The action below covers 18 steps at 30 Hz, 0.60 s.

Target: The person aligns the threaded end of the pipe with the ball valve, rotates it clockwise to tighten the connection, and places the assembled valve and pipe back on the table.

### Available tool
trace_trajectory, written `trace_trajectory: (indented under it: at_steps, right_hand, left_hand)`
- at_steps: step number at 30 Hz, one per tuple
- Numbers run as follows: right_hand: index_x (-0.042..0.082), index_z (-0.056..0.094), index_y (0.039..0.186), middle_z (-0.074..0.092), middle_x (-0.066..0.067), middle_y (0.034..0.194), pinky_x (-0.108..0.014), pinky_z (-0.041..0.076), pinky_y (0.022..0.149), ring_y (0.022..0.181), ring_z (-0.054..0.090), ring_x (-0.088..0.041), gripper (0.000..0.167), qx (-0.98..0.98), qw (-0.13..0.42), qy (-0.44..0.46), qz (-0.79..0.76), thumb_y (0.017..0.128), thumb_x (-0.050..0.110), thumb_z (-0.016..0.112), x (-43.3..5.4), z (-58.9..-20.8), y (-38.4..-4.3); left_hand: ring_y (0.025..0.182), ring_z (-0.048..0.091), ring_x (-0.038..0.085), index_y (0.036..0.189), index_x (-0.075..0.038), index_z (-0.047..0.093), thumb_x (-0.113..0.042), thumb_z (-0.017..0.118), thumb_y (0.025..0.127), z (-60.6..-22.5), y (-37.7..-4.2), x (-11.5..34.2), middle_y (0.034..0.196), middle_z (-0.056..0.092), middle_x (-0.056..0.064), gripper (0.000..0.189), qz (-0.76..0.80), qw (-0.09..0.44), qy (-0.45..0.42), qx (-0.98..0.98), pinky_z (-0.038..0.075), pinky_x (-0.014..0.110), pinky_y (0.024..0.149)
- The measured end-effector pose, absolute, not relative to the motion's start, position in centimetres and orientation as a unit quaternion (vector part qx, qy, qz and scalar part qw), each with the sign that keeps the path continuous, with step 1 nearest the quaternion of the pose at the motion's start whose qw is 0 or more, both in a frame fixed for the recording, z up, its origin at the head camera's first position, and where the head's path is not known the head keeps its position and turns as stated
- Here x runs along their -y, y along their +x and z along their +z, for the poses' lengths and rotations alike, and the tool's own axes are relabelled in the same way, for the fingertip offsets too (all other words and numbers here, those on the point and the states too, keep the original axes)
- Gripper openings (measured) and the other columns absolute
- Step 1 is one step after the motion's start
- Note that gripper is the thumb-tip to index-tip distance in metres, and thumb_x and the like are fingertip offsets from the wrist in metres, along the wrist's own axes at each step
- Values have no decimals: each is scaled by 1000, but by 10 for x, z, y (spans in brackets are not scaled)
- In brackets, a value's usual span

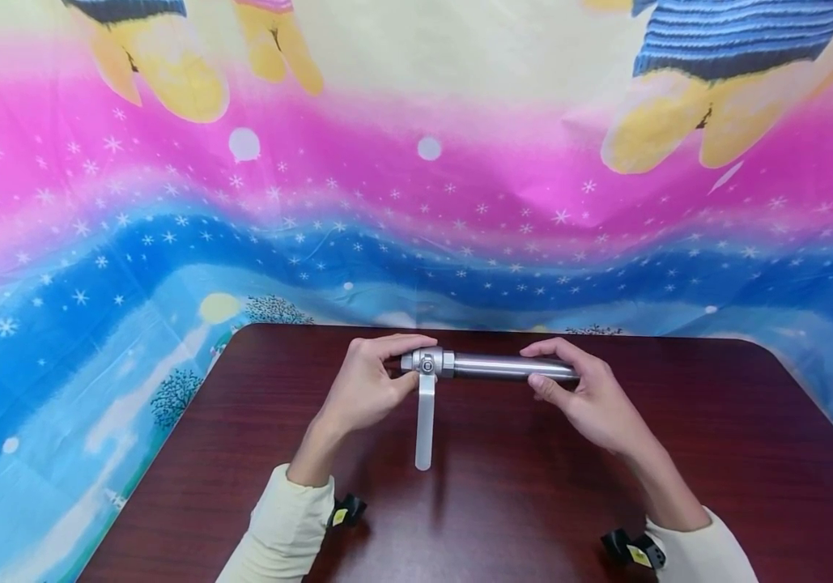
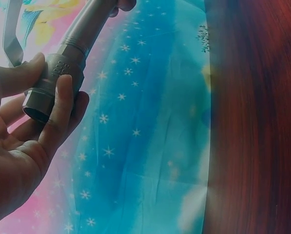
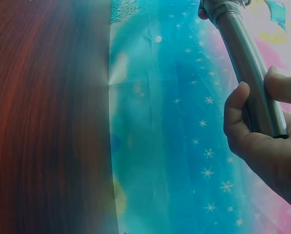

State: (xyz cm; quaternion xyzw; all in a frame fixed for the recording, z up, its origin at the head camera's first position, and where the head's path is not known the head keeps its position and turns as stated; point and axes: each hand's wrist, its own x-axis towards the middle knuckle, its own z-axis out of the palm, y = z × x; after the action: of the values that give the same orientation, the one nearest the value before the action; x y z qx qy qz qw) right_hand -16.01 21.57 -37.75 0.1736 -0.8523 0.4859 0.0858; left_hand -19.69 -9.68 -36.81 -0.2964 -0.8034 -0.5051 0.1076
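Note:
A metal ball valve [image 1: 427, 362] with a long flat lever handle [image 1: 425, 429] is joined to a steel pipe [image 1: 496, 366], and both are held level above the table. My left hand [image 1: 368, 385] grips the valve body at its left end, thumb on the near side and fingers on the far side. In the left wrist view the valve's open end [image 2: 37, 108] shows between the fingers, and threads show where the pipe meets the valve. My right hand [image 1: 594, 397] holds the pipe near its right end, between thumb and fingers. The lever points toward me.
The dark reddish wooden table [image 1: 518, 502] has rounded far corners. Behind it hangs a cloth backdrop [image 1: 416, 219] printed with snowflakes in pink and blue. Each wrist wears a black strap-on device, such as the left one [image 1: 346, 510].

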Motion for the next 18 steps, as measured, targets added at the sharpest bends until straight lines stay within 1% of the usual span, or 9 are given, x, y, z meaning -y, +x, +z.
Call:
trace_trajectory:
  at_steps: [3, 7, 10, 12, 14, 16, 18]
  right_hand:
    - [9, 67, 134, 71, -19, 113, -28, 63, 74, 80, 74, -17, 30, 849, 73, 169, 495, 104, 7, 68, -217, -378, -161]
    - [7, 67, 134, 70, -19, 117, -28, 62, 75, 81, 75, -16, 29, 846, 73, 174, 498, 105, 8, 67, -217, -378, -161]
    - [10, 68, 133, 68, -12, 122, -25, 59, 75, 85, 68, -10, 31, 852, 88, 183, 483, 102, 9, 71, -217, -378, -161]
    - [13, 69, 132, 65, -6, 123, -24, 55, 75, 87, 63, -11, 34, 856, 101, 190, 470, 99, 7, 75, -217, -379, -161]
    - [18, 70, 130, 63, -1, 122, -26, 49, 73, 88, 58, -13, 36, 860, 116, 197, 456, 96, 6, 78, -218, -379, -161]
    - [20, 69, 129, 62, 0, 121, -26, 49, 73, 88, 58, -14, 38, 859, 123, 202, 455, 95, 4, 79, -217, -378, -161]
    - [19, 69, 128, 63, -1, 119, -26, 49, 72, 86, 57, -14, 38, 858, 126, 204, 455, 95, 3, 79, -217, -378, -161]
  left_hand:
    - [75, 64, 14, 125, -10, 81, 10, 73, 85, -368, -197, 96, 121, 80, 10, 45, -502, 110, -297, 805, 53, 25, 62]
    - [75, 64, 13, 124, -10, 81, 10, 73, 84, -368, -197, 96, 120, 80, 9, 46, -501, 110, -295, 806, 53, 25, 63]
    - [74, 63, 12, 125, -11, 81, 10, 73, 83, -369, -198, 95, 119, 80, 9, 47, -502, 106, -292, 807, 52, 26, 61]
    - [71, 62, 11, 125, -11, 81, 10, 73, 84, -369, -198, 95, 118, 81, 9, 47, -502, 105, -290, 808, 50, 25, 59]
    - [67, 59, 11, 125, -10, 81, 10, 74, 84, -370, -197, 95, 118, 81, 9, 46, -501, 103, -289, 809, 46, 23, 57]
    - [65, 57, 10, 125, -11, 81, 9, 74, 84, -370, -197, 95, 117, 81, 9, 46, -501, 104, -287, 810, 43, 21, 56]
    - [64, 56, 10, 125, -11, 81, 9, 74, 84, -370, -197, 95, 118, 81, 9, 46, -501, 103, -286, 810, 42, 20, 55]
